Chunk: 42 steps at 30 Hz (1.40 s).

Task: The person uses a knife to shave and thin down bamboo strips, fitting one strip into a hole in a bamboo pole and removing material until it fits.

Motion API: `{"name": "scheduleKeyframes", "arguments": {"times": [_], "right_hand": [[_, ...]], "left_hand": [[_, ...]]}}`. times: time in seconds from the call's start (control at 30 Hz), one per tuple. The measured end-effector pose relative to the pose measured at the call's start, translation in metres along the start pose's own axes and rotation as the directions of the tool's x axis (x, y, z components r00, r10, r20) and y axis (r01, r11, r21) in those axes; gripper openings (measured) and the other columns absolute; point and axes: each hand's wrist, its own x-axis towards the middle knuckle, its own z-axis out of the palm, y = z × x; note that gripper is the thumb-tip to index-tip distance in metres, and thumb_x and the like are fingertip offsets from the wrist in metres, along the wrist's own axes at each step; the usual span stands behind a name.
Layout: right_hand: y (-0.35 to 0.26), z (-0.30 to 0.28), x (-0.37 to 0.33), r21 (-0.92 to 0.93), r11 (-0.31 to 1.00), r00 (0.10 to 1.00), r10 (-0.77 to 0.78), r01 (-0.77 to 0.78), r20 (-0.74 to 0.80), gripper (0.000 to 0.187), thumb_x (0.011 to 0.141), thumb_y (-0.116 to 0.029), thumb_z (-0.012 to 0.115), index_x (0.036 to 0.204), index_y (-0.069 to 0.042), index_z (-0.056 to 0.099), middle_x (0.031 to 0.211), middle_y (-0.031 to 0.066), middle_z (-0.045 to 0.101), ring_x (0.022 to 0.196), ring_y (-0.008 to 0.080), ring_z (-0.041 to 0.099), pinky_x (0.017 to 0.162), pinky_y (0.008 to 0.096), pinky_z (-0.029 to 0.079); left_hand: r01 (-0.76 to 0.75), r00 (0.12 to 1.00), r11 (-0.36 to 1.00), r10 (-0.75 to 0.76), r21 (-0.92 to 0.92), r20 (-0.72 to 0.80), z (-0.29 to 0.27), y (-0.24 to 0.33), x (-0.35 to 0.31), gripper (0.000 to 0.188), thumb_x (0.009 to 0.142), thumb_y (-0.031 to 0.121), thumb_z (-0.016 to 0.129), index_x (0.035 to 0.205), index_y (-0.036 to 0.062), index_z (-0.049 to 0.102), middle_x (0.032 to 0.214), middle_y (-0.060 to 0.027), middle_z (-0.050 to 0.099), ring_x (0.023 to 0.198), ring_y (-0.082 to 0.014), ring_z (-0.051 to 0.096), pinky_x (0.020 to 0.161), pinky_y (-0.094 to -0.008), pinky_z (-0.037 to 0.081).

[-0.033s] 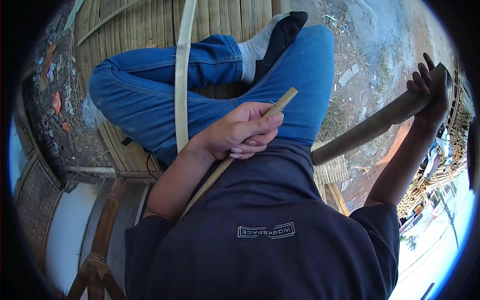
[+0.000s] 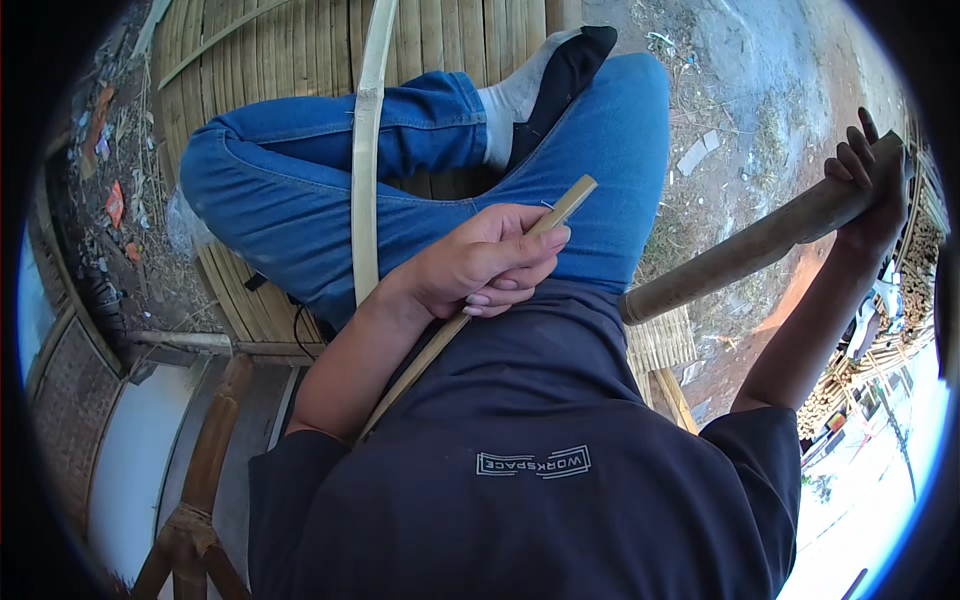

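My left hand (image 2: 490, 260) is closed round a narrow bamboo strip (image 2: 415, 372) in front of my stomach. The strip's cut end sticks out past the thumb, and its other end runs down under my left forearm. A wider pale bamboo strip (image 2: 366, 190) crosses my left leg and passes behind that forearm; whether the two join is hidden. Out to the right, my right hand (image 2: 868, 185) grips the far end of a long, thick grey-brown piece (image 2: 715, 265), apparently wooden, with a notch partway along. Its rounded near end is at my right waist.
I sit cross-legged in jeans (image 2: 610, 160) on a bamboo slat platform (image 2: 430, 45). Littered ground (image 2: 740, 120) lies to the right and left. A lashed bamboo post (image 2: 205, 460) stands at lower left, and stacked bamboo poles (image 2: 915, 290) at far right.
The grey-brown piece has shifted slightly, its near end a little upward and to the left, and my right hand slightly right. My left hand has hardly moved.
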Motion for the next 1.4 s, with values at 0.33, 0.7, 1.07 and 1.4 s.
{"name": "scheduleKeyframes", "arguments": {"times": [0.33,0.7,1.07,1.4], "right_hand": [[0.03,-0.001,0.024,0.224,0.974,0.998,-0.026,0.039,-0.059,0.058,0.102,-0.027,0.056,0.136,0.015,0.033,0.095,0.0072,0.041,0.077,0.011,0.046,0.074,0.0291,0.044],[0.119,0.084,0.014,0.132,0.981,0.983,-0.122,0.141,-0.141,0.062,0.102,-0.03,0.054,0.145,0.008,0.032,0.136,0.0272,0.051,0.105,0.0275,0.059,0.099,0.0409,0.049],[0.154,0.165,-0.032,-0.102,0.984,0.986,0.154,-0.147,0.06,0.088,0.09,-0.023,0.071,0.155,-0.007,0.013,0.095,0.0164,0.057,0.084,0.0272,0.064,0.081,0.0475,0.056],[0.108,0.142,-0.022,-0.892,0.448,0.981,-0.14,-0.061,-0.137,0.04,0.082,-0.021,0.082,0.108,-0.001,0.059,0.08,0.0041,0.063,0.073,0.0121,0.061,0.067,0.0298,0.051]], "left_hand": [[-0.045,0.984,0.989,0.068,0.141,-0.166,0.01,0.008,-0.003,0.022,0.103,0.026,0.059,0.097,0.0062,0.051,0.061,0.0055,0.043,0.039,0.0013,0.035,0.032,-0.0158,0.029],[-0.127,0.935,0.935,0.224,0.331,-0.275,0.005,0.008,-0.005,0.017,0.102,0.021,0.061,0.1,0.0053,0.055,0.06,0.0079,0.044,0.046,-0.0004,0.039,0.04,-0.0184,0.033],[-0.052,0.941,0.883,0.2,0.466,-0.273,0.01,0.015,-0.027,0.023,0.105,0.027,0.054,0.11,0.0048,0.056,0.065,0.0039,0.047,0.049,-0.0029,0.045,0.044,-0.019,0.04],[-0.083,0.82,0.731,0.436,0.677,-0.371,0.008,0.038,-0.05,0.027,0.107,0.034,0.049,0.111,0.0073,0.051,0.068,0.003,0.047,0.045,-0.002,0.037,0.04,-0.019,0.033]]}}
